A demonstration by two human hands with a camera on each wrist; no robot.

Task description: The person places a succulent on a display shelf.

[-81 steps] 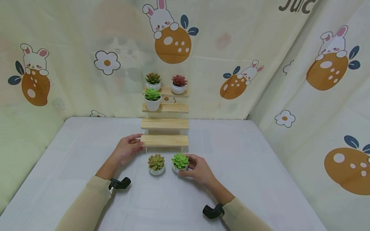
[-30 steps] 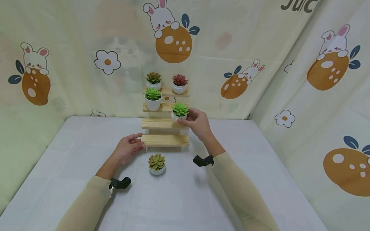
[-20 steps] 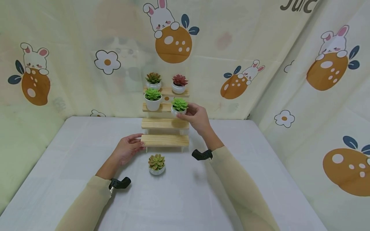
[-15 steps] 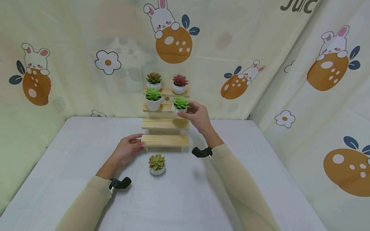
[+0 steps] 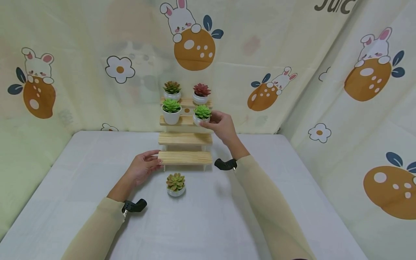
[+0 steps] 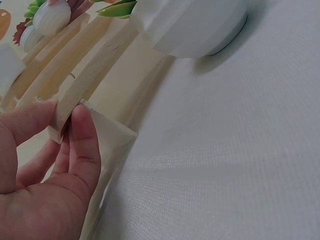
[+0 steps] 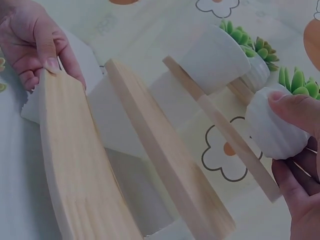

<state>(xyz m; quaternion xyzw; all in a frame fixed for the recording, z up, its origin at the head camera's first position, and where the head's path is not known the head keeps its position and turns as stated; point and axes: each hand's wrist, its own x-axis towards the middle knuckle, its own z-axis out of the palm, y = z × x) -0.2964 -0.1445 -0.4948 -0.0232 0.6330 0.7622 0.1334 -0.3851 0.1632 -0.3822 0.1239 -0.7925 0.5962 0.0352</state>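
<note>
In the left wrist view the white pot was cut off by the top edge, its plant barely seen. In the right wrist view the right hand was cropped, and whether the ribbed pot touched the shelf could not be told.

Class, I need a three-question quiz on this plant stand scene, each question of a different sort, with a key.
1. True or false: the right hand holds a small green plant pot at the second shelf from the top.
2. Multiple choice: what does the left hand touch? A. the pot on the table; B. the left end of the lowest shelf; C. the red plant.
3. Fill in: how many pots stand on the top shelf?

Key: 1 true; 2 B; 3 two.
</note>
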